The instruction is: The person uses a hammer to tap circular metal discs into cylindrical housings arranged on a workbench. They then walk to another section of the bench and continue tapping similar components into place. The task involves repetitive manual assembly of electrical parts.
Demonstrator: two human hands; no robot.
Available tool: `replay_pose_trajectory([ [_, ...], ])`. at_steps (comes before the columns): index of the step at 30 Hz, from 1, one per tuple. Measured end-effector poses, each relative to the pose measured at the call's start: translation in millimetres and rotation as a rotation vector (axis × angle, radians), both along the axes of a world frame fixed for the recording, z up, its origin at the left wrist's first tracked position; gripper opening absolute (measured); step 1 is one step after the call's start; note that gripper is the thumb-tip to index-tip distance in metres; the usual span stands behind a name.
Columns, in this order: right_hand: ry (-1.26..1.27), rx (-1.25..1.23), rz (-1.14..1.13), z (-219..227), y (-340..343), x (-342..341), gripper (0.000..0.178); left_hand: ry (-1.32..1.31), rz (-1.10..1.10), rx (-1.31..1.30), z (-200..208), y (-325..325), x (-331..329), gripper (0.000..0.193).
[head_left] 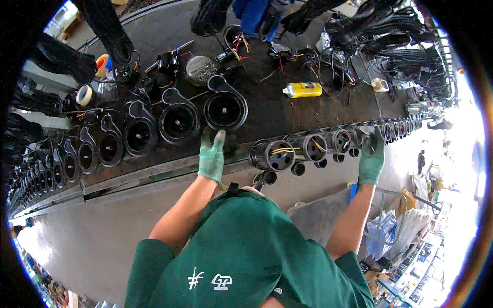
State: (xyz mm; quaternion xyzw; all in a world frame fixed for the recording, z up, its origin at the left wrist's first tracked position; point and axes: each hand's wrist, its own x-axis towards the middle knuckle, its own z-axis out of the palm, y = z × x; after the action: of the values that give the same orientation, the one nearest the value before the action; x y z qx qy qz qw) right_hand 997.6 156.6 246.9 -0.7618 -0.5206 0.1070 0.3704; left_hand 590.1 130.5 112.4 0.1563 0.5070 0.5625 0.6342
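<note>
Both my hands wear green gloves with darkened fingertips. My left hand [211,158] is at the bench's front edge, fingers apart, just below the nearest black round housing [237,122] with a curved arm on top. Nothing shows in that hand. To the right, my right hand [372,159] reaches into a row of black cylindrical housings, its thumb and fingers around one of them; the hand hides most of that one. Closer to my middle, open cylindrical housings [275,155] show yellow wires inside, with short round stubs below.
More arm-topped housings [139,136] line the edge leftward. On the dark bench [277,115] are a yellow spray can [303,90], a container of small metal parts [201,70], wired parts and a tape roll [84,96]. Black cable bundles [411,51] hang behind. A wire-framed cart [385,218] stands right.
</note>
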Motion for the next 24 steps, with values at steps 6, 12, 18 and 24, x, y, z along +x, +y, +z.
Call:
replay_pose_trajectory([
  [6,-0.280,-0.419,-0.055,-90,-42,136,0.083,0.722,-0.322,0.614,24,-27,54,0.062],
  [12,-0.267,-0.430,-0.073,-106,-33,152,0.060,1.266,-0.674,0.796,26,13,76,0.044],
  [18,0.623,-0.386,0.138,-55,-75,100,0.026,0.319,-0.426,0.357,-9,6,79,0.035],
  [24,0.248,-0.660,0.597,-12,-110,-25,0.025,0.076,-0.143,0.378,-39,9,103,0.027],
])
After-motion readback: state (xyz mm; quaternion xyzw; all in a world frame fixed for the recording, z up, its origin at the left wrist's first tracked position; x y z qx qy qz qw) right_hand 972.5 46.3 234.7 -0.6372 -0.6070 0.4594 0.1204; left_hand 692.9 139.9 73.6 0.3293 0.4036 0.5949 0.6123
